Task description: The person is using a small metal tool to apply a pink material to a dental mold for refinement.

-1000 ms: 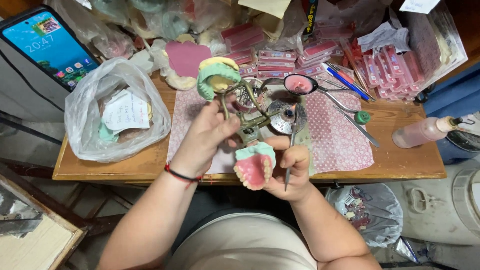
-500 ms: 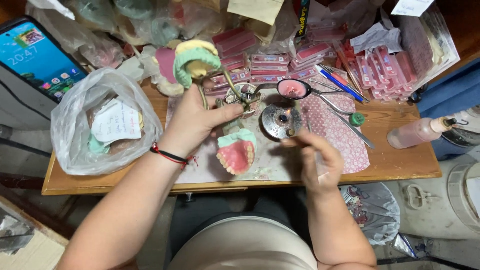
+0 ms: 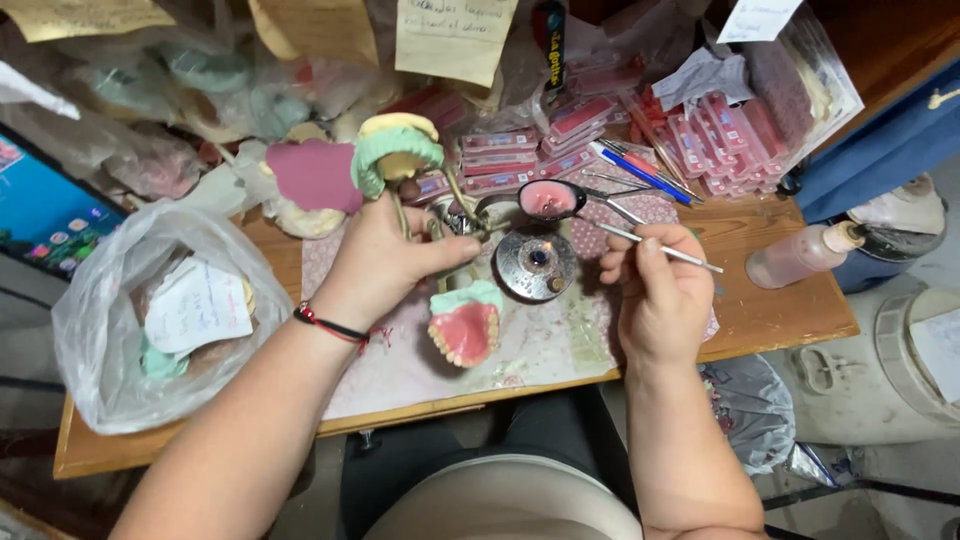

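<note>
One wooden worktop (image 3: 790, 310), one clear bag (image 3: 110, 300) at its left. One denture model (image 3: 465, 325) lies between my two hands (stiff, brittle, I judge; best taken by its base). My left hand (image 3: 385, 255) rests loose on the metal frame (image 3: 455, 215); my right hand (image 3: 655, 290) pinches one thin, light metal tool (image 3: 660, 250)

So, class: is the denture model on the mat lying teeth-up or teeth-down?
Teeth-up: the denture model shows its pink base and row of teeth to the camera, lying free on the mat.
</note>
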